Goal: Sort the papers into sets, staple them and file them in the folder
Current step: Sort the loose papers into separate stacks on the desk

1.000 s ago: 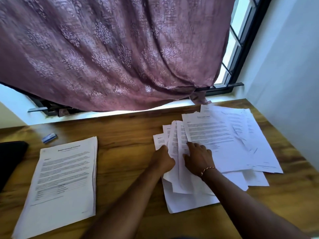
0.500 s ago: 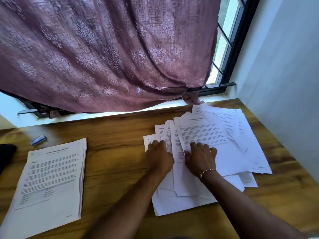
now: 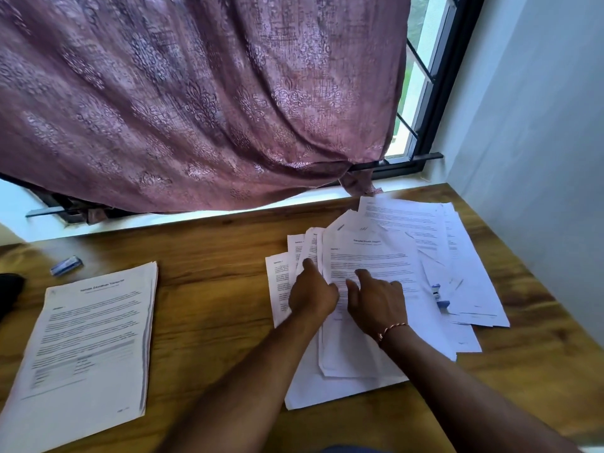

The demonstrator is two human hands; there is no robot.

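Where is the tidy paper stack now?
Head view: the tidy stack lies on the table, left side, nearer the person than the small blue object, apart from the loose sheets at right.

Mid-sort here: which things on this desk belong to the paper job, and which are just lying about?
Job: loose papers under the left hand and right hand; neat stack; small blue object, possibly the stapler.
Lying about: curtain; bracelet; black object at the left edge, too cropped to identify.

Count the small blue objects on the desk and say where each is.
2. The left blue object lies on bare wood beyond the neat stack; the right blue object pokes out among the loose papers. Those sheets may hide more.
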